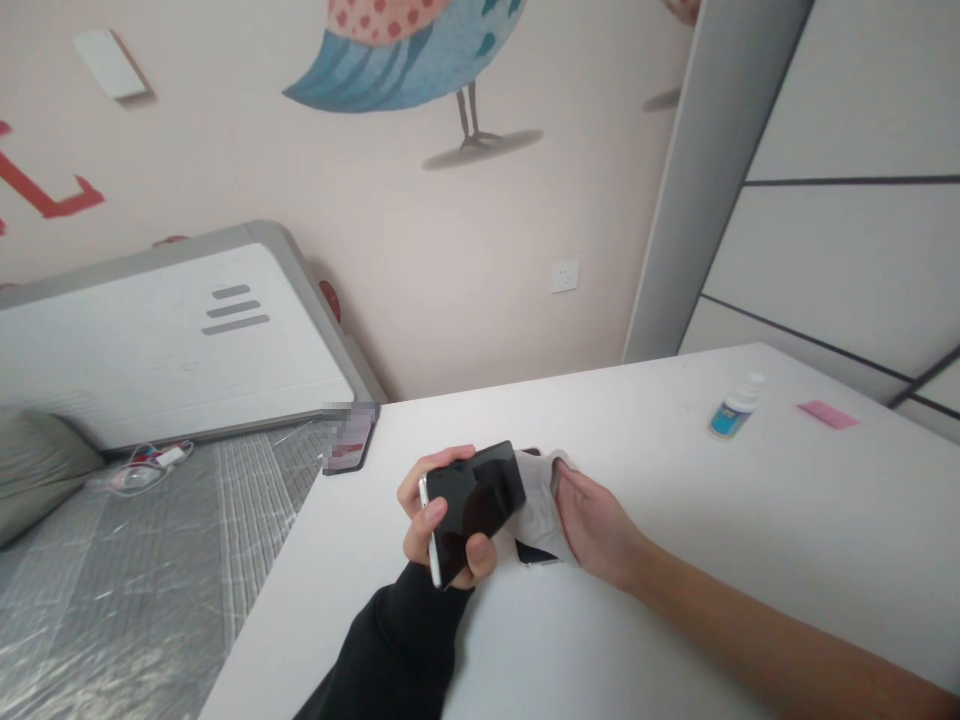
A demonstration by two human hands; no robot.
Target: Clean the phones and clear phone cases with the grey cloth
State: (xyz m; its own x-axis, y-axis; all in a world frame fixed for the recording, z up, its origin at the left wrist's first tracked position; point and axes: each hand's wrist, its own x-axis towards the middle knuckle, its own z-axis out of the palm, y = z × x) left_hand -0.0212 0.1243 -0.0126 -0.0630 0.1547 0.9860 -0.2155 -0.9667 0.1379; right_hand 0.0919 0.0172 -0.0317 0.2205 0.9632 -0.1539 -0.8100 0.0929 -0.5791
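Observation:
My left hand [420, 510], in a black sleeve, grips a smartphone [476, 510] over the white table. The phone is tilted, with its glossy dark screen facing up and my fingers round its left end and lower edge. My right hand [596, 520] is closed on a light grey cloth [541, 505] at the phone's right end. Whether the cloth touches the phone, I cannot tell. Beneath the cloth a flat dark item [534, 553] with a pale edge lies on the table, mostly hidden.
Another phone [352, 438] lies at the table's [630, 640] far left edge. A small white bottle [735, 408] with a blue label stands at the right, near a pink slip [827, 414]. Left of the table is a plastic-covered bed [187, 570]. Wall and cabinet [847, 250] stand behind.

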